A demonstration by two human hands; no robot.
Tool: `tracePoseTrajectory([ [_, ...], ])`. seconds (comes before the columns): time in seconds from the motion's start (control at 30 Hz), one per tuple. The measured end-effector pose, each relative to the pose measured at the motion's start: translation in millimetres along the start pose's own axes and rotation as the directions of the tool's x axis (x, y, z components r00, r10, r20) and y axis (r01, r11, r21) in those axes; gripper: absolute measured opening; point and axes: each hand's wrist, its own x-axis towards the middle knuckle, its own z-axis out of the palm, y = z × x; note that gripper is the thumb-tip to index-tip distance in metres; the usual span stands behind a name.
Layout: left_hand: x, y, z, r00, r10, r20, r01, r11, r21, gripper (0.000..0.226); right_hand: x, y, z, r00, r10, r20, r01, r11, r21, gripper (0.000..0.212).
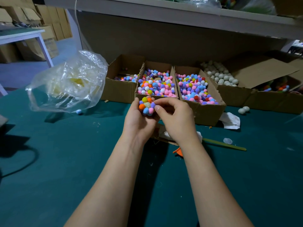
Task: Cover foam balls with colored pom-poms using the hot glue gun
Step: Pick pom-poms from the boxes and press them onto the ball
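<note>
Over green table, left hand cupping pom-pom-covered foam ball, right hand pinching its side

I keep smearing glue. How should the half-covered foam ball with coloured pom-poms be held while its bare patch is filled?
Cradle the pom-pom-covered foam ball from below and the left, as the left hand does, fingers on its covered sides. The bare patch faces up toward the right hand, so that side is probably best left untouched.
</note>
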Motion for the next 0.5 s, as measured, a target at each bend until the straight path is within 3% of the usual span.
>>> tracePoseTrajectory([
  [0.17, 1, 2, -2, 0.999, -0.038, -0.001, 0.038, 0.999, 0.012, 0.049, -1, -1, 3, 0.996, 0.05, 0.076, -0.053, 0.998, 0.032, 0.02],
  [0.5, 2, -1, -1, 0.994, -0.035, -0.105, 0.036, 0.999, 0.005, 0.047, -6, 0, 11, 0.995, -0.092, 0.023, 0.094, 0.986, -0.136, 0.01],
])
